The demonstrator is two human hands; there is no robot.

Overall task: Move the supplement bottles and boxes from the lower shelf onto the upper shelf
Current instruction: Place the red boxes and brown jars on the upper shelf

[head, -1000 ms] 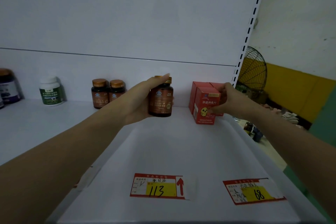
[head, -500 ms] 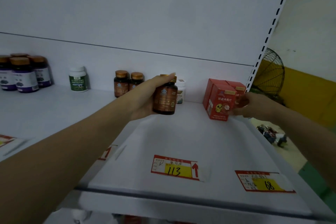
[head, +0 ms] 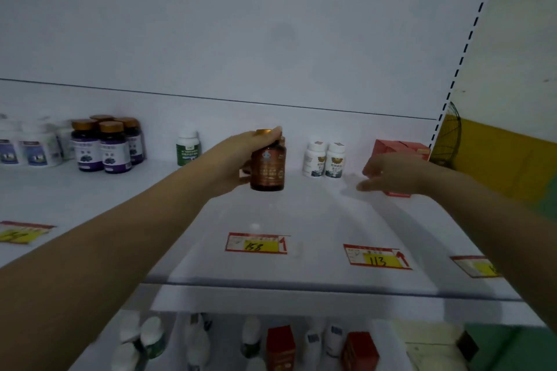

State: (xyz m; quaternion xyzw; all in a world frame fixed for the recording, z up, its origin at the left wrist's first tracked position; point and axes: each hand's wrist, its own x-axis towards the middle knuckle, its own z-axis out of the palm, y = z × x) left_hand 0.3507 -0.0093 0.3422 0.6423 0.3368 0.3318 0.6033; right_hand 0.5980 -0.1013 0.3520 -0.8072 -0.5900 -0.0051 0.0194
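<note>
My left hand [head: 238,159] grips a brown bottle [head: 267,166] with a gold cap, held just above the white upper shelf [head: 301,220] near its back. Another brown bottle is mostly hidden behind it. My right hand [head: 391,173] hovers with fingers spread and holds nothing, in front of the red boxes [head: 401,147] at the shelf's back right. Two white bottles [head: 324,159] stand between my hands. Below, the lower shelf [head: 217,337] holds several white bottles [head: 150,337] and two red boxes [head: 280,346], all blurred.
A green-label white bottle [head: 187,147], several purple-label bottles [head: 104,144] and white jars [head: 27,144] stand at the back left. Red and yellow price tags [head: 256,244] lie near the front edge. A fan [head: 449,138] and a yellow wall are right of the shelf upright.
My right hand has let go of the red box and opened, drawing back leftward. The view has swung left and down, revealing the lower shelf. The brown bottle stays in my left hand.
</note>
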